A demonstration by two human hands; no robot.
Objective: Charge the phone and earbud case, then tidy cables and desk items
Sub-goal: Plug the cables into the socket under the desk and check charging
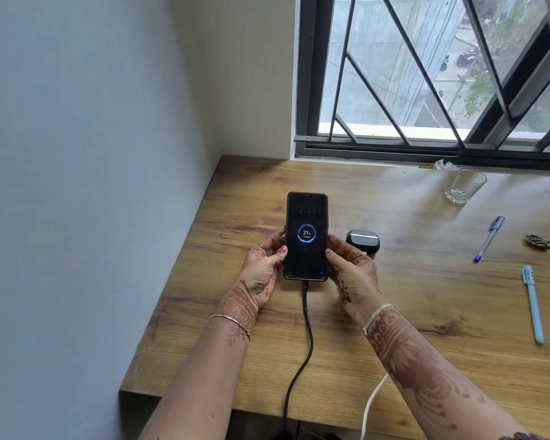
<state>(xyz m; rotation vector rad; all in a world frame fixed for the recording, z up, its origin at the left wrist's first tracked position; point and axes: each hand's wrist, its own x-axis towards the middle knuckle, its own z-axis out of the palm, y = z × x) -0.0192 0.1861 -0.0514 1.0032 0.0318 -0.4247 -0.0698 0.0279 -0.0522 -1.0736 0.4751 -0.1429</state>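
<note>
Both grips clamped on the phone: left grip pinches its left long edge, right grip its right long edge, thumbs on the screen side. The phone lies between the grips, long axis pointing away from me, low over the table; can't tell if it touches. The screen shows a 21% charging ring. The black cable is plugged into the near end and runs back between my wrists, off the table edge.

So the phone part looks done, and I judge the earbud case is next. It sits just beyond the right grip's fingers, slightly to the outside, long axis crosswise to the phone. The right grip is clearly nearer; the left would have to cross the phone. The white cable is on the near side of the right grip, passing under my right forearm, its plug end hidden.
</note>
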